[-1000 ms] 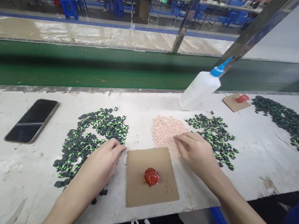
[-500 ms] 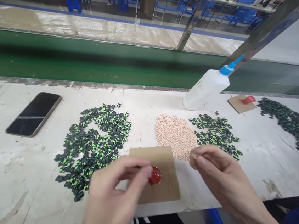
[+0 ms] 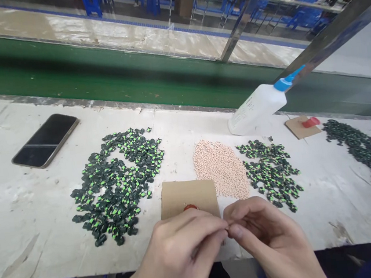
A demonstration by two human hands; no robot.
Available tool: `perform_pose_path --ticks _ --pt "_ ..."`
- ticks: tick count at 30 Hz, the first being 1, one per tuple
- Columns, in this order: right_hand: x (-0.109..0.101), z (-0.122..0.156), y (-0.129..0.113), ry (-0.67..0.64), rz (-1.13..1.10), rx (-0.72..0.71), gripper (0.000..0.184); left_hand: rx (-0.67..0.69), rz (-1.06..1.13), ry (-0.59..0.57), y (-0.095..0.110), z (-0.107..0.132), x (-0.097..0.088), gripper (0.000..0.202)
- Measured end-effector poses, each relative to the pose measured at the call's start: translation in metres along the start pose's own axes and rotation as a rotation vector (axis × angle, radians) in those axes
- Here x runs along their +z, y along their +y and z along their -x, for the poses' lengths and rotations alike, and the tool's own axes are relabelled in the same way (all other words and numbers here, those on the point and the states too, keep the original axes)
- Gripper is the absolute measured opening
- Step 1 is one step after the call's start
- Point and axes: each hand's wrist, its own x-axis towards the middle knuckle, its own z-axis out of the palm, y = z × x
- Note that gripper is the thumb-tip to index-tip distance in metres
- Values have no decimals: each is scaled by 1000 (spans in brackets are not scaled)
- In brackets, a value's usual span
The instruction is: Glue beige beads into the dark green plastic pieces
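Observation:
My left hand (image 3: 179,254) and my right hand (image 3: 269,238) meet fingertip to fingertip at the near edge of the white bench, both pinched closed on something too small to make out. They hover over a brown cardboard square (image 3: 188,195) that carries a red blob (image 3: 190,207), mostly hidden by my left fingers. A heap of black and green small parts (image 3: 117,181) lies to the left of the card. Behind it a pile of pale pink pellets (image 3: 221,167) sits next to a second black and green heap (image 3: 271,172).
A dark phone (image 3: 44,140) lies at the left. A white squeeze bottle with a blue nozzle (image 3: 258,105) lies tilted at the back right, near a second small card with a red blob (image 3: 305,125). More dark parts (image 3: 369,155) trail off right. A green conveyor belt (image 3: 99,79) runs behind the bench.
Both hands pulled back from the piles toward me and came together; their pinched fingertips now touch over the card, hiding most of the red blob.

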Motion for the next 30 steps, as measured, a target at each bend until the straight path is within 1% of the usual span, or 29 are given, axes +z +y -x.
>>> perform_pose_path --ticks 3,5,7,9,11,13,15,16,19,21,24,26,28,30 --pt "5 2 -3 10 -55 61 12 -128 121 -56 3 -4 -6 18" --pt "8 2 -4 54 -103 99 17 -160 163 -75 4 -4 -7 17" --pt "10 1 -4 89 -157 110 20 -135 167 -71 2 -3 -7 17" --pt "11 0 -3 63 -179 91 22 -62 132 -47 -1 -2 -5 17" --pt "14 0 -1 76 -187 80 26 18 72 -13 -4 1 -3 19" --pt "17 1 0 143 -212 107 27 57 11 10 -6 4 1 20" --pt "21 3 3 214 -253 138 26 46 -32 25 -7 9 5 22" --pt "22 4 5 211 -266 141 25 27 -50 39 -7 12 7 22" --pt "24 7 12 112 -241 86 12 -44 -83 92 -8 21 13 24" --pt "25 8 16 106 -191 47 7 -76 -95 111 -8 25 15 24" --pt "26 9 18 163 -137 9 7 -88 -129 114 -6 27 15 24" --pt "25 9 18 120 -86 -42 5 -79 -164 128 -5 29 16 27" --pt "23 9 18 76 -31 -83 8 -64 -182 147 -3 31 18 28" --pt "23 10 18 75 -13 -80 8 -49 -187 168 -3 34 19 28"
